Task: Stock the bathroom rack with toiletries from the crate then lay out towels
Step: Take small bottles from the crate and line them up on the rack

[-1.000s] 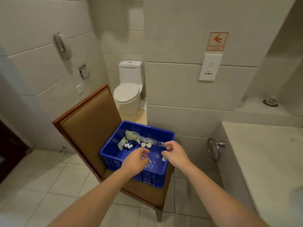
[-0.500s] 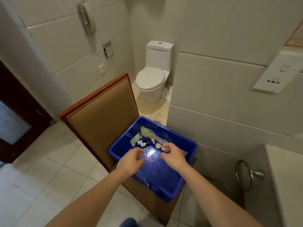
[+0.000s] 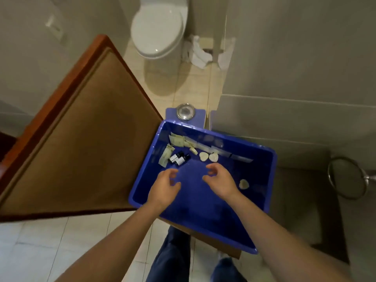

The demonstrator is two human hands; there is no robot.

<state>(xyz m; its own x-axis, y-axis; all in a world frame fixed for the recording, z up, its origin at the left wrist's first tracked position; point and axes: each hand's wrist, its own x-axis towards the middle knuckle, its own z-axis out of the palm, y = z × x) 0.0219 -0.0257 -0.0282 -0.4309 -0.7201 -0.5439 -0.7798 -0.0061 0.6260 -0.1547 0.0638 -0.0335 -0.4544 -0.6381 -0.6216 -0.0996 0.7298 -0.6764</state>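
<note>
Crate [image 3: 272,180]: three soaps [image 3: 203,156], two bottles [image 3: 179,159] (left hand [image 3: 164,188], right hand [image 3: 220,182] above).

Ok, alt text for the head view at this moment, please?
Seen from above, a person's left hand and right hand hover, loosely curled and holding nothing, inside a blue crate on a brown padded chair. At the crate's far end lie sachets, small dark bottles and pale heart-shaped soaps. A toilet stands beyond.
</note>
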